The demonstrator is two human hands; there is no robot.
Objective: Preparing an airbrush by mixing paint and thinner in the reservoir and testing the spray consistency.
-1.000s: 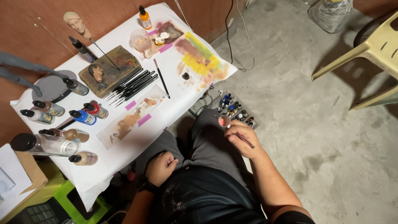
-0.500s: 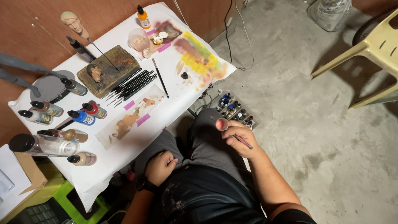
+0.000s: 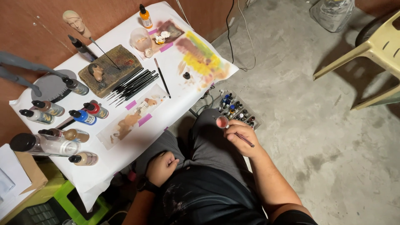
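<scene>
The right hand grips a thin brush and a small red bottle above the box of paints on the floor. The left hand rests on the lap, curled closed, empty.

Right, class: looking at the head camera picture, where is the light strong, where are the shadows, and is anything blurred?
Head view: the white paper-covered table is brightly and evenly lit; the pale plastic chair casts a dark shadow on the grey concrete floor; the right hand holding a thin brush looks sharp, not smeared.
</scene>
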